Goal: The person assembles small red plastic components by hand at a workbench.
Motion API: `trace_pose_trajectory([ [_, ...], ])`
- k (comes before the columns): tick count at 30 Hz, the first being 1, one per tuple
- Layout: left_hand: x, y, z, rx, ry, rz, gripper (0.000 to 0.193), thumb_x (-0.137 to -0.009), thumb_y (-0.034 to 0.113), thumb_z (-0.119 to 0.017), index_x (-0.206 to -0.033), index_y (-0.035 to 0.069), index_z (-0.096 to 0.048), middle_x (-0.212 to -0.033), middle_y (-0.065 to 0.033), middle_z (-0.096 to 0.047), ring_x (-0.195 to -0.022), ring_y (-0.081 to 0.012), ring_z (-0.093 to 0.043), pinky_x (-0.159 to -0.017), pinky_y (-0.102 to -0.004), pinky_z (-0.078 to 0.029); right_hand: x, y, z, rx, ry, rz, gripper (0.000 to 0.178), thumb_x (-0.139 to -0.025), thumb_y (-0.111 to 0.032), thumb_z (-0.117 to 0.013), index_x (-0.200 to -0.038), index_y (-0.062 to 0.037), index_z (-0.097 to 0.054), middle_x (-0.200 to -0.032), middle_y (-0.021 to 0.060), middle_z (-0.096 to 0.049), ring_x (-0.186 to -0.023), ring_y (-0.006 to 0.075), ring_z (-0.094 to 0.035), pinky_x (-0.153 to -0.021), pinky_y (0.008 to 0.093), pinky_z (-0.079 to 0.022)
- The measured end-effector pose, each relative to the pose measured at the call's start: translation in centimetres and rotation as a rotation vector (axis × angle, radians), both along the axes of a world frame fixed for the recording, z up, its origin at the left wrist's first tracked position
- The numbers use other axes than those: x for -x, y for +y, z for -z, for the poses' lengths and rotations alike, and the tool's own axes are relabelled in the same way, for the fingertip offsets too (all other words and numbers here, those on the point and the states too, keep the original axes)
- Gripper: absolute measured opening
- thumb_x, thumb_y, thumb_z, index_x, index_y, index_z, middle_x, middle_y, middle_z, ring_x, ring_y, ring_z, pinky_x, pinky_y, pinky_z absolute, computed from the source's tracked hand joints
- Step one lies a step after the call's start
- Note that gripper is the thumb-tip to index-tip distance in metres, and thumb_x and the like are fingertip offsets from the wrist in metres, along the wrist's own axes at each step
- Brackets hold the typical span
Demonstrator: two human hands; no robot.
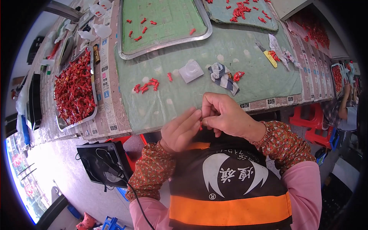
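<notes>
The right hand (226,114) pinches 1 small red piece (201,125), mostly hidden, just off the near edge of the desk (110,109). At the piece's 9 o'clock, the left hand (180,131) is blurred; I cannot tell its grip. If the pinch slips, the piece could drop toward the apron (230,211) at 6 o'clock, missing the desk.
</notes>
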State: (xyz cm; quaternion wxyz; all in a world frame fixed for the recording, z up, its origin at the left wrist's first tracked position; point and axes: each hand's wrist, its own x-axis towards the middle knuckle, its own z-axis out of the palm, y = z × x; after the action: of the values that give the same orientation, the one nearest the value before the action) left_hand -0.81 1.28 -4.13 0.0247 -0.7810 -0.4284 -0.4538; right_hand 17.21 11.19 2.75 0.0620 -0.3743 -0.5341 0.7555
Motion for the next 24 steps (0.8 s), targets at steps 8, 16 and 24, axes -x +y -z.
trace_pose_trajectory([
  [8, -0.1, -0.1, -0.5, 0.042, 0.017, -0.001, 0.017, -0.086, -0.004, -0.067, -0.099, 0.001, -0.057, -0.106, -0.0211, -0.071, -0.100, -0.0348, -0.071, -0.077, -0.0352, -0.062, 0.0, 0.0, 0.1, 0.025, 0.015, 0.011, 0.015, -0.083, 0.003, -0.061, -0.085, -0.0035, -0.048, -0.073, 0.0038, -0.058, -0.060, 0.0067, -0.055, -0.044, 0.0213, -0.047],
  [16, -0.2, -0.2, -0.4, 0.040, 0.029, -0.012, 0.016, -0.087, -0.003, -0.067, -0.099, 0.001, -0.057, -0.106, -0.0205, -0.071, -0.100, -0.0346, -0.072, -0.078, -0.0349, -0.062, 0.0, -0.1, 0.1, 0.013, 0.011, 0.008, 0.015, -0.083, 0.003, -0.061, -0.084, -0.0033, -0.048, -0.073, 0.0041, -0.058, -0.060, 0.0068, -0.055, -0.044, 0.0212, -0.046],
  [24, -1.0, 0.3, 0.0, 0.034, -0.155, -0.085, 0.019, -0.083, -0.002, -0.070, -0.099, 0.002, -0.062, -0.108, -0.0196, -0.071, -0.096, -0.0311, -0.072, -0.075, -0.0331, -0.059, 0.0, 0.7, -0.1, 0.123, 0.092, 0.047, 0.015, -0.087, -0.001, -0.066, -0.086, -0.0021, -0.051, -0.074, 0.0046, -0.059, -0.061, 0.0080, -0.057, -0.045, 0.0221, -0.050],
])
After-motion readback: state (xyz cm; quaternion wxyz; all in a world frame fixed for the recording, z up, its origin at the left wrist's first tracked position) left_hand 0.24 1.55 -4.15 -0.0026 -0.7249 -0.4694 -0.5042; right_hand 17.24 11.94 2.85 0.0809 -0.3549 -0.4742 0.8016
